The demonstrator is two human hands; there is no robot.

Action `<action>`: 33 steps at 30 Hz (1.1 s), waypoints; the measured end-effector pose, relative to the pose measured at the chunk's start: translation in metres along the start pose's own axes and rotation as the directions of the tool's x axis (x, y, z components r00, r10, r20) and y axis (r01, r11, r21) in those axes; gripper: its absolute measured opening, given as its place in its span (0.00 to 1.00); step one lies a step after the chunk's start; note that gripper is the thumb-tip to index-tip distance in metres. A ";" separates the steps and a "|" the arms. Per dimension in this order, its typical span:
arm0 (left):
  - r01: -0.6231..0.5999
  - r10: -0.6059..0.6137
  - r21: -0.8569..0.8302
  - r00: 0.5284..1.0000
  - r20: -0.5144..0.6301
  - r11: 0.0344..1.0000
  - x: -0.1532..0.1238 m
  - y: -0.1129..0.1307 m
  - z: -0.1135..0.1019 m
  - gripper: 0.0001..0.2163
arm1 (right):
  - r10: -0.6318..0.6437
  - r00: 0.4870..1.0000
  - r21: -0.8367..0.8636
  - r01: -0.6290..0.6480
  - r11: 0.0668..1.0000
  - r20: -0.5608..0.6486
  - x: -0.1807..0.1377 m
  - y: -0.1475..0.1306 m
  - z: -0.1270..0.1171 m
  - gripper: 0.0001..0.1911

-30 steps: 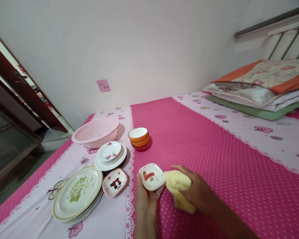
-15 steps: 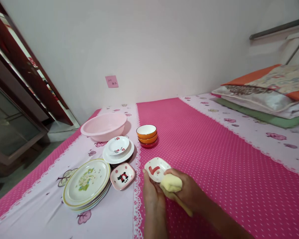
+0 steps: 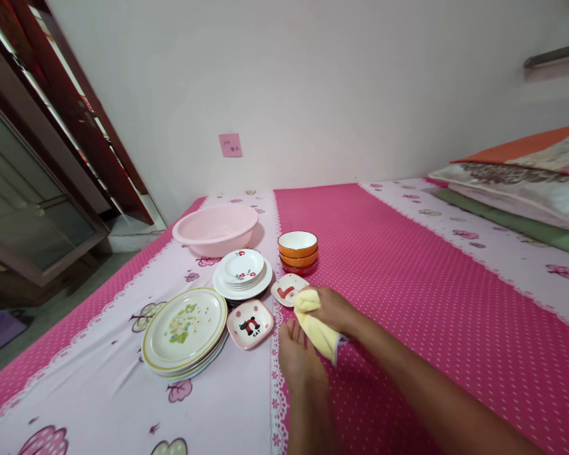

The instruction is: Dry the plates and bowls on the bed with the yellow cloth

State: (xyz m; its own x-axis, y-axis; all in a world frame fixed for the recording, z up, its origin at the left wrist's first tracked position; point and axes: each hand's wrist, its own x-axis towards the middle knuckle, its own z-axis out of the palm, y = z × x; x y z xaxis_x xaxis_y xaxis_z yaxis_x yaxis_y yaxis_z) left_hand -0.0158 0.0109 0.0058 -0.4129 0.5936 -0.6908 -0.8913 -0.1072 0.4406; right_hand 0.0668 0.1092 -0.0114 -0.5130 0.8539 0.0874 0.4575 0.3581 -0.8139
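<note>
My right hand (image 3: 336, 309) is closed on a yellow cloth (image 3: 317, 327) and presses its top end onto a small white square dish with a red mark (image 3: 286, 289). That dish lies on the pink dotted bedsheet (image 3: 408, 284), just in front of the stacked orange bowls (image 3: 298, 249). My left hand (image 3: 298, 361) rests below the dish with fingers stretched out and apart, holding nothing; the cloth's lower end hangs beside its fingers.
To the left lie a pink square dish with a cat picture (image 3: 250, 323), a stack of large green-rimmed plates (image 3: 184, 325), a stack of small flowered plates (image 3: 243, 273) and a pink basin (image 3: 215, 224). Folded bedding (image 3: 516, 177) sits far right. A dark cabinet (image 3: 28, 189) stands left.
My left hand held the red-marked dish up; now the dish lies on the sheet near the bowls and the left hand is off it. The right hand moved forward with the cloth onto the dish.
</note>
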 end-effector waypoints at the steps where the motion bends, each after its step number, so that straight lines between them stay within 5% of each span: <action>1: -0.001 0.001 0.002 1.000 -0.001 1.000 0.000 0.000 0.000 0.08 | 0.012 1.000 0.017 -0.012 1.000 -0.006 0.002 0.002 0.001 0.20; 6: 0.015 -0.015 0.009 1.000 0.003 1.000 0.001 0.002 -0.002 0.10 | 0.056 0.992 0.100 -0.045 0.994 -0.113 -0.013 0.002 -0.011 0.27; 11: 0.021 -0.021 0.006 1.000 0.010 1.000 0.000 0.004 -0.005 0.09 | 0.185 0.946 0.283 -0.107 0.953 -0.267 -0.085 -0.010 -0.037 0.21; 13: 0.019 -0.019 0.003 1.000 0.020 1.000 -0.001 0.005 -0.006 0.10 | 0.433 0.836 0.682 -0.101 0.724 -0.337 -0.114 -0.007 -0.039 0.28; 15: 0.012 -0.012 -0.002 1.000 0.022 1.000 0.000 0.006 -0.008 0.11 | 0.662 0.725 0.901 -0.138 0.412 -0.192 -0.134 0.002 -0.033 0.32; 17: -0.003 0.003 -0.010 1.000 0.013 1.000 0.002 0.009 -0.010 0.14 | 0.733 0.679 0.959 -0.230 0.164 0.037 -0.142 0.014 -0.022 0.31; 19: -0.034 0.034 -0.024 0.999 -0.001 0.999 0.005 0.014 -0.013 0.17 | 0.712 0.684 0.959 -0.278 0.052 0.159 -0.140 0.024 -0.010 0.28; 27: -0.190 0.183 -0.086 0.980 -0.079 0.978 0.019 0.045 -0.027 0.17 | 0.598 0.801 0.945 -0.212 0.247 0.023 -0.121 0.028 0.015 0.29; 33: -0.178 0.175 -0.036 0.982 -0.072 0.983 0.027 0.052 -0.028 0.20 | 0.574 0.818 0.945 -0.202 0.256 0.019 -0.123 0.022 0.015 0.32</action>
State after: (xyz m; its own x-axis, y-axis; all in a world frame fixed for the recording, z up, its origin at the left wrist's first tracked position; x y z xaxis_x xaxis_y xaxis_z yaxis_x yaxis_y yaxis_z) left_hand -0.0782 -0.0009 -0.0058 -0.5748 0.5066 -0.6427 -0.8099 -0.2397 0.5354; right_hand 0.1288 0.0064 -0.0491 -0.1709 0.8974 -0.4068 -0.4657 -0.4374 -0.7693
